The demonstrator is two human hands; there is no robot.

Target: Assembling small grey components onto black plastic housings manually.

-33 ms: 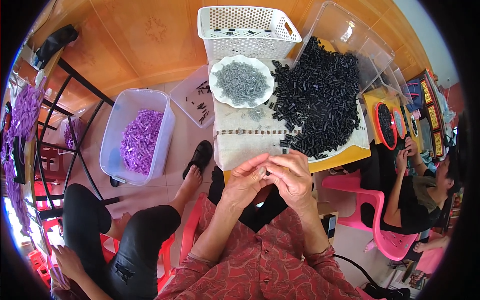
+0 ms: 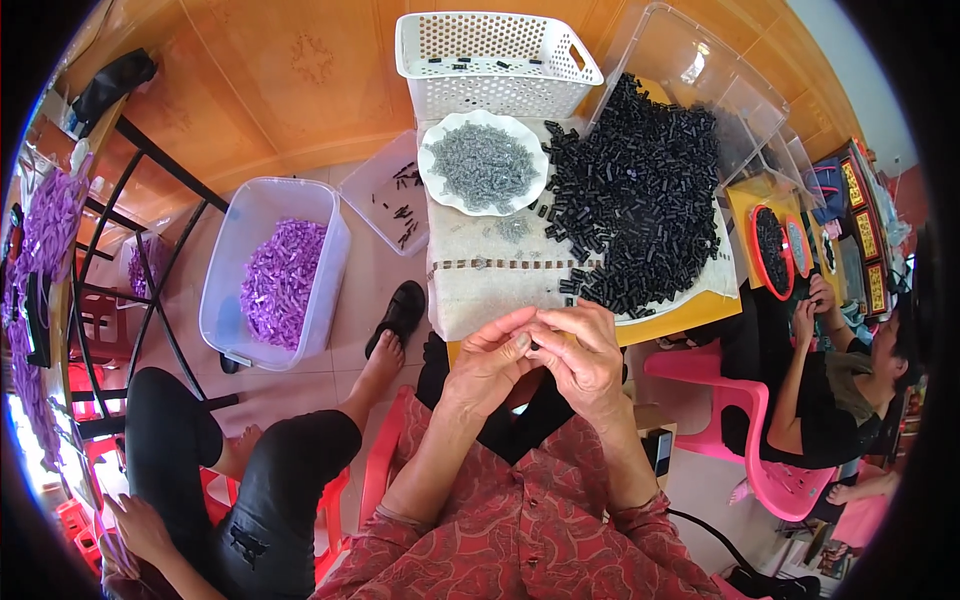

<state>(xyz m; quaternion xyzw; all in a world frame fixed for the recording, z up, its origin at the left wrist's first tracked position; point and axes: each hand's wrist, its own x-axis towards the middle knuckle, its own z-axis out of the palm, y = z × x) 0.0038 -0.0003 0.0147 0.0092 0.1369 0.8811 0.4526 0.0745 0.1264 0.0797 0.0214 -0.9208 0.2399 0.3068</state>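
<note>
White perforated basket [image 2: 500,95], at the table's far edge: a few black pieces inside. White scalloped plate [image 2: 542,172], just in front of it: a mound of clear greyish pieces. Translucent bin [image 2: 228,270], on the floor to the left: a heap of glossy purple pieces. Shallow translucent tray [image 2: 372,188], between bin and table: scattered black pieces. Clear box [image 2: 690,60], tilted behind a large loose heap of black pieces [image 2: 650,190]. Red-rimmed tray [image 2: 781,291], farther right: dark pieces. Right hand [image 2: 585,360], at the near edge of the cloth [image 2: 490,300]: thumb and fingertips pinched on a small dark piece [image 2: 534,347], mostly hidden. Left hand [image 2: 490,365]: fingers bent, tips against the right hand's; whether it also grips the piece cannot be told. Against the earlier frame: containers and contents unchanged, hands nearly so; the pinched piece shows slightly less.
</note>
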